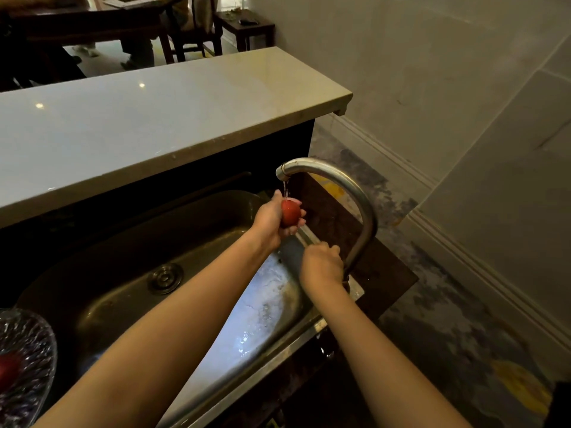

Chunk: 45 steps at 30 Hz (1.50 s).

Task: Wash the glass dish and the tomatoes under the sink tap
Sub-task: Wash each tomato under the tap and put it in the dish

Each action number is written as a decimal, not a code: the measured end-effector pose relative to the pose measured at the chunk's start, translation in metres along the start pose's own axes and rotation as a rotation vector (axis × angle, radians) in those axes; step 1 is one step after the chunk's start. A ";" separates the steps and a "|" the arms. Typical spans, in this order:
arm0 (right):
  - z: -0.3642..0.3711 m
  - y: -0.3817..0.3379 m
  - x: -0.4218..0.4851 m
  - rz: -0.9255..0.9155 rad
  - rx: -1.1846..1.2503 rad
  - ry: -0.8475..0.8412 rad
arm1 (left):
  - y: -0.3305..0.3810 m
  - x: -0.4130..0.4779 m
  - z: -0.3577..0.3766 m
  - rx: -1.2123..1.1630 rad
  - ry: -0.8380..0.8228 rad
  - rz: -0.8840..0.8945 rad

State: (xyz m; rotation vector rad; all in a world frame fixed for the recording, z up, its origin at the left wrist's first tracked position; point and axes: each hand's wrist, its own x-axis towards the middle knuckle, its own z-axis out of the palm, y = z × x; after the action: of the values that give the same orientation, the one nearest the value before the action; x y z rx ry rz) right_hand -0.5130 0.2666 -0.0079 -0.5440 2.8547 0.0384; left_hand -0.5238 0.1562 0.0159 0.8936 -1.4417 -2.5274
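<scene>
At the lower left edge of the frame, nearest to me, sits the clear, ribbed glass dish (24, 359), wet-looking, with one red tomato (7, 370) lying inside it, partly cut off by the frame edge. I cannot tell whether either has been washed already.

My two forearms run from the bottom of the frame up to the centre. My left hand (272, 223) holds a second small red tomato (290, 213) directly under the spout of the curved stainless-steel tap (355, 193), over the right end of the steel sink basin (154, 242). A thin stream of water falls from the spout onto the top of this tomato.

Position of the tomato relative to my fingers: it rests in the cupped left fingers (298, 225), which curl under and round its far side, with the thumb against its upper left side. Its near face is uncovered.

My right hand (323, 264) is closed round something at the base of the tap, probably the lever; the back of the hand hides the grip.

Progress, as a judgement: tomato washing is under way, one tomato being rinsed. The tomato in the dish, and possibly the dish itself, may remain.
</scene>
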 end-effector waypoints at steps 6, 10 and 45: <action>0.006 -0.002 -0.009 -0.004 0.060 -0.055 | 0.000 0.001 -0.002 0.089 -0.085 0.080; 0.004 0.000 -0.014 0.038 0.199 -0.011 | 0.003 -0.002 -0.004 0.021 -0.109 0.026; -0.011 -0.180 -0.049 -0.847 0.700 -0.205 | 0.034 -0.151 -0.216 0.708 0.515 0.171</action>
State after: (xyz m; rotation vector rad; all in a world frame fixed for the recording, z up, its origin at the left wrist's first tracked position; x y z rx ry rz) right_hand -0.4052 0.1159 0.0174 -1.3783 2.0173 -0.9256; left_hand -0.2913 0.0283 0.0281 1.3037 -2.1006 -1.4796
